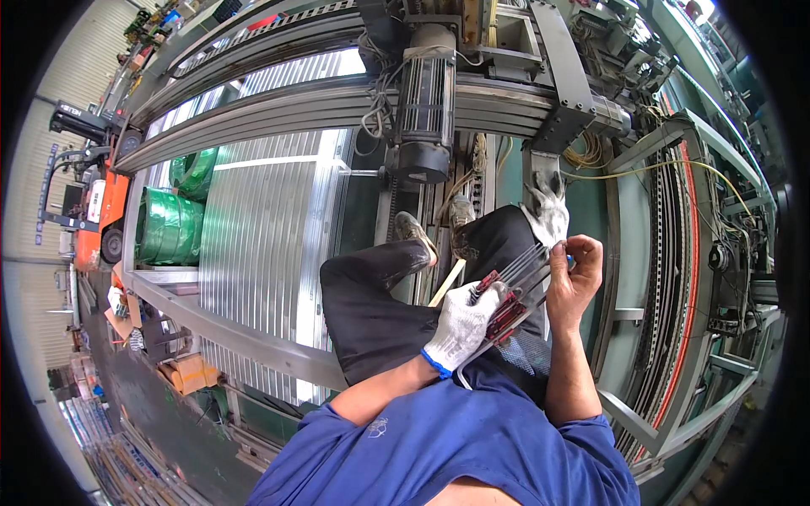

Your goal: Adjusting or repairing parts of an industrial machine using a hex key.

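Observation:
My left hand (464,325), in a white knit glove with a blue cuff, is closed around a bundle of red-handled tools (508,317) with thin metal shafts. The shafts slant up and to the right, toward my bare right hand (574,282). Its thumb and fingers are pinched together close to the shaft tips, beside a bit of blue; what they hold is too small to tell. A loose white glove (548,211) with grey-marked fingers rests by my right knee, just beyond that hand. The exact kind of tools cannot be made out.
A dark ribbed motor (424,110) hangs from a metal beam (295,114) ahead of my feet. Ribbed metal panels (261,228) and green-wrapped rolls (171,226) lie to the left, with an orange forklift (97,202) beyond. Cables and a steel frame (675,405) flank my right.

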Demonstrator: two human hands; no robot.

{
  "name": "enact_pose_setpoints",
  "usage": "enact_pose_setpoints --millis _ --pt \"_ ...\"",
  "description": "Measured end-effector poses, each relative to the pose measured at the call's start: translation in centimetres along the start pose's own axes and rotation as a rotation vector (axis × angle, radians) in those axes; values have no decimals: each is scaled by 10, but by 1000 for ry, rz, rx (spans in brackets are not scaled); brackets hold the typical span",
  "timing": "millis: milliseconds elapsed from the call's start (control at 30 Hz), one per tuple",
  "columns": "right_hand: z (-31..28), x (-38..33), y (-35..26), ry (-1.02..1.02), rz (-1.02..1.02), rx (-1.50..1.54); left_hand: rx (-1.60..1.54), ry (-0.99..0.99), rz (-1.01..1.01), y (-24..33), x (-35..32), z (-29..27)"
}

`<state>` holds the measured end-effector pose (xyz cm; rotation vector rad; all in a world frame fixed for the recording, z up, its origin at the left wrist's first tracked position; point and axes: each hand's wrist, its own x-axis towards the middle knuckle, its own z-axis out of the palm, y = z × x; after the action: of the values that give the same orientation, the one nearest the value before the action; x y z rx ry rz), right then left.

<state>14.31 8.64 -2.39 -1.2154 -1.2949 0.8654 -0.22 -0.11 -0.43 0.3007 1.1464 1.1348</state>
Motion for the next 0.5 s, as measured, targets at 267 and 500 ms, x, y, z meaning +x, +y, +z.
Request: enact_pose_setpoints --millis 267,500 --pt "-6 5 -20 -136 38 -33 227 -106 -10 4 11 -26" --pt "-7 2 -8 -185 51 -24 -89 -125 -196 8 13 -21"
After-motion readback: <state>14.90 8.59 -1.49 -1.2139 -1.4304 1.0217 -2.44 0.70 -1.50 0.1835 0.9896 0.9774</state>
